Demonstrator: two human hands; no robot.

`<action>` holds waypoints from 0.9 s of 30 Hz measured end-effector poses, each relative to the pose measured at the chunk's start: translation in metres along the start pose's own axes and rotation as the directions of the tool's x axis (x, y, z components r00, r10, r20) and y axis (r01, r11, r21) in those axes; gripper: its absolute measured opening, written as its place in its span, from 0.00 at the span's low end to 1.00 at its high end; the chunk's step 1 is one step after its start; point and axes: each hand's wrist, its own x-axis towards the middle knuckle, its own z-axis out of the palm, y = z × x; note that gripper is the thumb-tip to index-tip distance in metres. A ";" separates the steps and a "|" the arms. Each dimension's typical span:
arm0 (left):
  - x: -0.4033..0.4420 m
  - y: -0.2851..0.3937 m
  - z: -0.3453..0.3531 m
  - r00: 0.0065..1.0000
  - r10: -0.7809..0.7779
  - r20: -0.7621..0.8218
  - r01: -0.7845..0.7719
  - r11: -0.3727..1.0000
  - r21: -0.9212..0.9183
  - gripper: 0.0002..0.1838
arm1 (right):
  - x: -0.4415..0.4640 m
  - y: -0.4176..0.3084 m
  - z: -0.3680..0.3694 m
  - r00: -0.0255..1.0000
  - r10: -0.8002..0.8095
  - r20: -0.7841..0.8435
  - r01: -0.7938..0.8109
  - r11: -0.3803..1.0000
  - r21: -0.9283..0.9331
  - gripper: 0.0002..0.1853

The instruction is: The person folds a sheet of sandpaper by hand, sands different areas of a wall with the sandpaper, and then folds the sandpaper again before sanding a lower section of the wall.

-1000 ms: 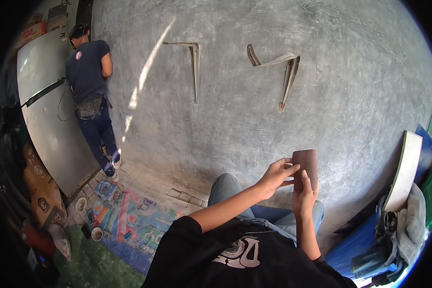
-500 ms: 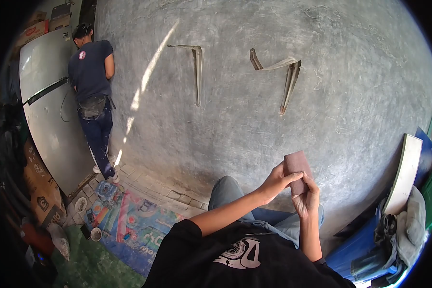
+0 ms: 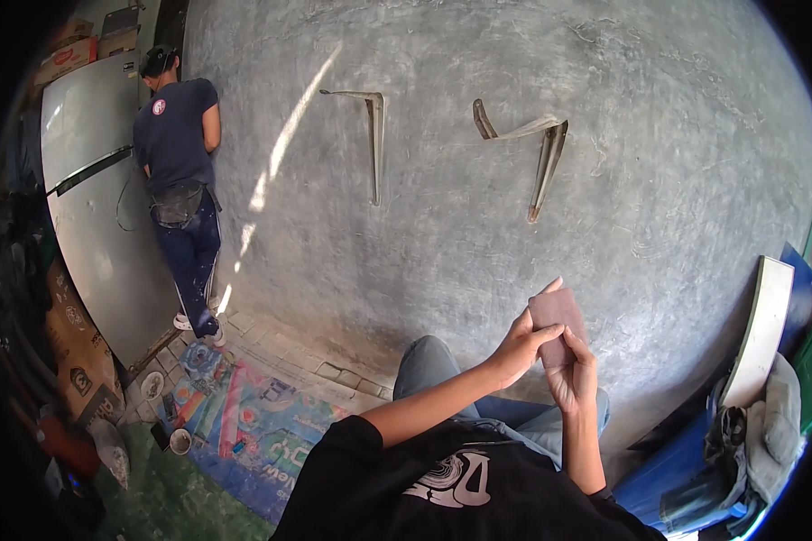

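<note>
Plainly, the left hand [image 3: 512,352] slants across from the left and the right hand [image 3: 574,383] points upward, the fingers of both clamped on a brown pad [image 3: 554,311] at near right, thumbs over its face. At left, a cup [image 3: 180,448] stands near a bowl [image 3: 152,388], contents too small to tell.

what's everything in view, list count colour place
wall: 1, grey, ahead
metal brackets: 2, grey, on wall
fridge: 1, silver, left
cartons: several, brown and red, atop fridge
cardboard: 1, brown, left
co-worker: 1, dark blue clothes, by fridge
banner: 1, multicoloured, floor
cups: 2, whitish, beside banner
panel: 1, white, right
cloths: several, mostly grey, right
sheet: 1, reddish brown, centre right
shirt: 1, black, bottom
jeans: 1 pair, blue, lower centre
left hand: 1, bare, sheet's left side
right hand: 1, bare, sheet's lower end
</note>
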 end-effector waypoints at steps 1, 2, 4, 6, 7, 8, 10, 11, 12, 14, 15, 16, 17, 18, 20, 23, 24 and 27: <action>0.000 -0.001 0.001 1.000 0.000 0.002 0.000 1.000 0.000 0.34 | 0.001 0.001 -0.001 1.000 -0.011 -0.004 0.011 1.000 -0.006 0.20; 0.000 -0.003 0.002 0.999 0.027 -0.032 -0.027 1.000 0.002 0.31 | 0.001 0.001 -0.001 1.000 -0.013 -0.003 0.013 1.000 -0.007 0.20; 0.003 -0.004 -0.001 0.996 0.056 -0.063 -0.055 0.998 0.007 0.27 | 0.003 0.002 -0.001 1.000 -0.013 -0.008 0.012 1.000 -0.024 0.20; 0.008 -0.006 -0.011 0.991 -0.008 -0.135 -0.005 0.995 -0.099 0.27 | 0.011 0.004 -0.012 0.999 -0.040 -0.001 0.040 0.996 -0.078 0.20; 0.010 -0.002 -0.017 0.984 -0.034 -0.177 0.015 0.994 -0.109 0.20 | 0.015 0.004 -0.018 0.998 -0.064 0.007 0.065 0.989 -0.132 0.20; 0.012 0.001 -0.023 0.984 -0.039 -0.175 0.020 0.994 -0.109 0.20 | 0.016 0.003 -0.024 0.998 -0.067 0.004 0.067 0.989 -0.130 0.20; 0.014 0.016 -0.035 0.952 0.068 -0.298 -0.083 0.996 -0.039 0.17 | 0.022 0.002 -0.034 0.991 -0.094 -0.091 0.071 0.972 -0.224 0.17; 0.018 0.022 -0.048 0.931 0.120 -0.345 -0.135 0.991 -0.020 0.17 | 0.028 0.001 -0.039 0.991 -0.093 -0.094 0.070 0.973 -0.219 0.17; 0.021 0.028 -0.062 0.905 0.170 -0.391 -0.184 0.983 0.002 0.17 | 0.034 -0.001 -0.045 0.980 -0.174 -0.094 0.127 0.917 -0.378 0.15; 0.029 0.054 -0.076 0.838 0.283 -0.466 -0.257 0.959 0.120 0.17 | 0.048 -0.003 -0.049 0.962 -0.256 -0.097 0.171 0.838 -0.518 0.13; 0.038 0.061 -0.088 0.778 0.374 -0.504 -0.311 0.927 0.208 0.15 | 0.062 -0.007 -0.046 0.941 -0.338 0.025 0.263 0.681 -0.683 0.11; 0.050 0.071 -0.099 0.711 0.467 -0.526 -0.360 0.884 0.298 0.13 | 0.080 -0.013 -0.041 0.907 -0.388 0.163 0.351 0.483 -0.803 0.10; 0.063 0.081 -0.108 0.656 0.556 -0.510 -0.377 0.828 0.416 0.09 | 0.101 -0.020 -0.036 0.867 -0.409 0.285 0.423 0.299 -0.856 0.10; 0.077 0.091 -0.116 0.598 0.639 -0.484 -0.387 0.759 0.523 0.08 | 0.120 -0.025 -0.023 0.787 -0.435 0.437 0.539 0.140 -0.831 0.11; 0.110 0.113 -0.147 0.525 0.803 -0.283 -0.291 0.481 0.827 0.13 | 0.152 -0.040 0.024 0.612 -0.395 0.685 0.688 -0.161 -0.707 0.14; 0.157 0.163 -0.156 0.495 0.854 -0.162 -0.120 0.252 0.960 0.13 | 0.206 -0.060 0.084 0.345 -0.335 0.877 0.787 -0.405 -0.465 0.15; 0.172 0.178 -0.154 0.505 0.842 -0.189 0.010 0.213 0.977 0.11 | 0.224 -0.065 0.101 0.280 -0.324 0.904 0.811 -0.424 -0.403 0.15; 0.225 0.206 -0.138 0.444 0.823 0.354 -0.192 -0.298 0.935 0.12 | 0.270 -0.068 0.144 0.186 -0.341 0.922 0.845 -0.422 -0.327 0.14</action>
